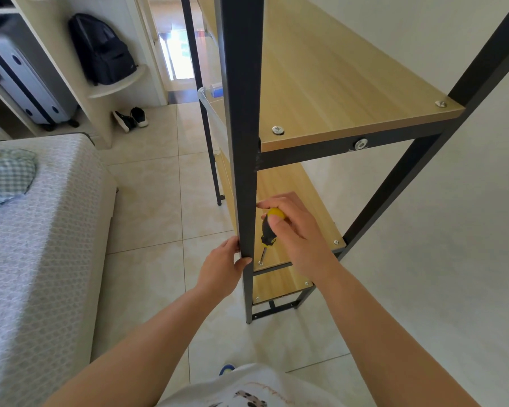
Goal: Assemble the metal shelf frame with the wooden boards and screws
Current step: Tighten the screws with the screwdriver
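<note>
A black metal shelf frame (243, 113) stands upright on the tiled floor with several light wooden boards fixed in it. My left hand (222, 270) grips the front left post low down. My right hand (294, 227) holds a black and yellow screwdriver (269, 229), its tip standing on a screw (260, 262) at the front left corner of a lower wooden board (300, 189). The upper board (335, 83) has screws (277, 130) in both front corners. Another board (279, 282) sits below, near the floor.
A bed with a grey patterned cover (36, 245) runs along the left, close to the frame. Behind it a wall unit holds a suitcase (24, 80) and a black backpack (103, 49); shoes (131, 117) lie on the floor. A white wall (453, 259) backs the shelf.
</note>
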